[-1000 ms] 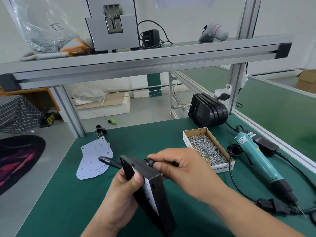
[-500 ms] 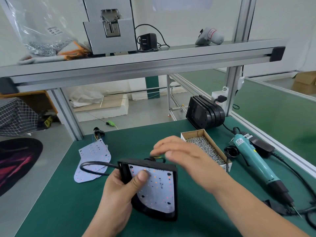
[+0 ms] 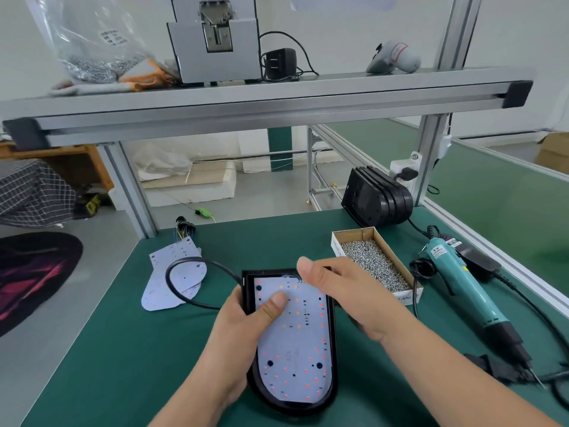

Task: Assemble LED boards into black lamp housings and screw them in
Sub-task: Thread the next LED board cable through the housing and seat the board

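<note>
Black D-shaped plastic lamp housing (image 3: pixel 292 407) lies just left of cardboard screw box (image 3: pixel 374 260), white LED board (image 3: pixel 295 343) seated inside. Left hand (image 3: pixel 243 331) grips housing edge, thumb pressing board. Right hand (image 3: pixel 348 297) over top corner, grip unclear. Board unscrewed: black cable (image 3: pixel 167 274) tug could unseat it.

left hand (image 3: pixel 240 331): fingers hidden under the housing (image 3: pixel 334 340) | right hand (image 3: pixel 348 292): blurry, fingers out of sight past the housing's right side, hold cannot be told | LED board (image 3: pixel 295 343): top right corner covered | screw box (image 3: pixel 408 297): label half hidden | bag (image 3: pixel 92 41): print too small to read | black cord (image 3: pixel 531 308): cut off at the right edge
</note>
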The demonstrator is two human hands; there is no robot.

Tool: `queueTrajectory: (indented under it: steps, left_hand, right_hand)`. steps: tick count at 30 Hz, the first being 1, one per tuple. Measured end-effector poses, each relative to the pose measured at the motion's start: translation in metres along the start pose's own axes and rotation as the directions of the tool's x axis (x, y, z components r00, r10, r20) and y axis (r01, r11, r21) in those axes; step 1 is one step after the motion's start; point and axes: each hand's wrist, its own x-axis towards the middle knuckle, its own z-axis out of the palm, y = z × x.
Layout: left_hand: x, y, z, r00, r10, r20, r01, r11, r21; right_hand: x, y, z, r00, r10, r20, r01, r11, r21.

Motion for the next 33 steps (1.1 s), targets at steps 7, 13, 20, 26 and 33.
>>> queueTrajectory:
  steps: [7, 13, 20, 26, 33]
  left_hand:
    - [0.0, 0.001, -0.003, 0.996, -0.089, 0.032, 0.091, 0.993, -0.079]
    - [-0.001, -0.001, -0.002, 0.993, -0.114, 0.025, 0.116, 0.989, -0.096]
    - [0.001, -0.002, -0.004, 0.995, -0.091, 0.052, 0.097, 0.988, -0.117]
    - [0.002, -0.003, -0.003, 0.996, -0.07, 0.049, 0.075, 0.993, -0.096]
    - [0.01, -0.003, 0.0, 0.99, -0.139, -0.007, 0.139, 0.99, -0.033]
  right_hand:
    - [0.007, 0.01, 0.004, 0.982, 0.189, 0.01, -0.185, 0.951, 0.248]
    - [0.011, 0.013, 0.007, 0.974, 0.22, -0.048, -0.204, 0.952, 0.23]
    - [0.014, 0.011, 0.011, 0.981, 0.177, -0.076, -0.149, 0.947, 0.285]
    - [0.015, 0.019, 0.006, 0.99, 0.137, -0.032, -0.122, 0.948, 0.293]
    - [0.016, 0.03, -0.013, 0.969, 0.243, -0.043, -0.232, 0.956, 0.178]
